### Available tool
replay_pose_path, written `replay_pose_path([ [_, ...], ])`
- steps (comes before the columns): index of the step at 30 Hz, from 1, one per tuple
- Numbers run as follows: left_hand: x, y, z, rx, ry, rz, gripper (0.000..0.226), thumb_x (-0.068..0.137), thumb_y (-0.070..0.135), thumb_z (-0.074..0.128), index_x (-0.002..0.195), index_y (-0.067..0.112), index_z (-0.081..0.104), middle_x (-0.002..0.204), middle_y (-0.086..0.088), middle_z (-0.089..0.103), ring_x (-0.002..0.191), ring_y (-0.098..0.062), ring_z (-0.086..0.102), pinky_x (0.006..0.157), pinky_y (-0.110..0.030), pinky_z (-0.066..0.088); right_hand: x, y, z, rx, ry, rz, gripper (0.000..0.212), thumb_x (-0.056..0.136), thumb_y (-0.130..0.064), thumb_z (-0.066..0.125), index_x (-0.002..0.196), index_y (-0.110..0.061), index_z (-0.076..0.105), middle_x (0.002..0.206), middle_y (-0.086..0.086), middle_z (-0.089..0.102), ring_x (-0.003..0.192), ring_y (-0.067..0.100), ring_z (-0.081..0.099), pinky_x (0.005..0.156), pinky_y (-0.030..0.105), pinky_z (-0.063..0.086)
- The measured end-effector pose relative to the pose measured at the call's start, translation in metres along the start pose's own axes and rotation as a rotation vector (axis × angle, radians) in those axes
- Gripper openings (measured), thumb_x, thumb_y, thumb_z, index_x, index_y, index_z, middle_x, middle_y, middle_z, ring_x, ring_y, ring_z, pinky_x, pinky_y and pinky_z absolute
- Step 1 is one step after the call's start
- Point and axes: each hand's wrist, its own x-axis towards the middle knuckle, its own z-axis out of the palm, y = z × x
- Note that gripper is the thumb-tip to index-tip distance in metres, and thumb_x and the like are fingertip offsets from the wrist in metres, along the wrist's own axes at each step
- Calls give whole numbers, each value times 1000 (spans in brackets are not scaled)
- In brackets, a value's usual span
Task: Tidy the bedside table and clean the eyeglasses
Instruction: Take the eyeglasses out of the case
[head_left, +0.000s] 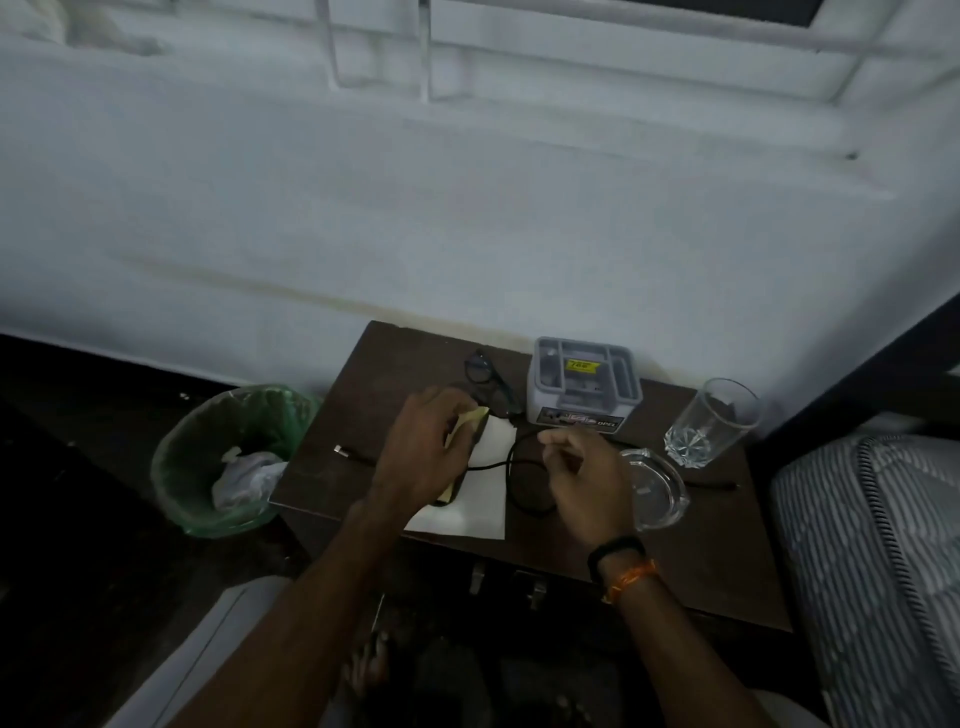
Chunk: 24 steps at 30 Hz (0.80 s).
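Note:
Black-framed eyeglasses (485, 379) lie at the back of the dark wooden bedside table (691, 561). My left hand (423, 447) rests over a dark case and grips a yellow cloth (467, 423), just in front of the glasses. White paper (480, 501) lies under that hand. A black cable (524, 480) loops across the paper, and my right hand (587, 478) pinches it near the loop's top. One plug end (340, 450) of the cable lies to the left.
A grey organiser box (582, 382) stands at the back of the table. A clear drinking glass (709, 421) and a glass ashtray (654, 488) sit on the right. A green-lined bin (228, 457) with crumpled paper stands left of the table. Striped bedding (878, 561) lies on the right.

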Motion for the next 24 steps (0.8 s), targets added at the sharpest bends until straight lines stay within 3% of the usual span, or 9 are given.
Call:
replay_pose_path([
  [3, 9, -4, 4, 79, -26, 38, 22, 87, 33, 52, 97, 17, 62, 98, 3, 63, 94, -19, 57, 83, -26, 35, 14, 4, 1, -98, -18, -70, 15, 88, -7, 64, 94, -17, 74, 100, -4, 72, 92, 12, 66, 85, 33, 55],
  [7, 25, -9, -2, 81, 9, 50, 18, 85, 26, 64, 98, 14, 62, 97, 1, 62, 93, -19, 56, 82, -22, 32, 34, 1, 20, -259, -68, -142, 18, 88, -10, 60, 99, -18, 73, 103, 1, 70, 94, 20, 65, 83, 38, 55],
  [12, 32, -22, -16, 81, -131, 3, 45, 80, 43, 73, 112, 14, 57, 109, 3, 58, 101, -12, 49, 84, -23, 32, 60, -12, 47, -440, -135, -171, 27, 89, -15, 58, 115, -17, 67, 114, 5, 66, 102, 26, 62, 83, 37, 52],
  [14, 32, -24, -20, 93, -214, 2, 61, 73, 55, 73, 115, 16, 54, 112, 3, 55, 103, -12, 45, 84, -27, 36, 68, -13, 59, -493, -136, -162, 32, 88, -15, 58, 119, -15, 64, 114, 8, 64, 100, 30, 62, 77, 37, 51],
  [17, 33, -31, -22, 180, -202, 65, 73, 66, 69, 68, 115, 17, 55, 111, 3, 56, 101, -14, 46, 86, -29, 38, 75, -15, 75, -544, -161, -111, 39, 87, -16, 57, 125, -11, 57, 117, 12, 60, 101, 34, 61, 75, 38, 51],
  [20, 35, -38, -28, 225, -164, 103, 74, 63, 78, 64, 106, 18, 57, 102, 6, 55, 93, -13, 47, 83, -31, 39, 81, -17, 86, -566, -176, -64, 43, 88, -16, 55, 130, -9, 51, 122, 14, 58, 105, 34, 59, 79, 39, 51],
  [24, 30, -40, -38, 195, -190, 115, 74, 59, 76, 70, 104, 19, 57, 99, 7, 55, 91, -10, 43, 74, -26, 37, 82, -18, 85, -600, -192, -28, 35, 88, -15, 55, 122, -7, 51, 119, 15, 58, 105, 35, 59, 76, 37, 48],
])
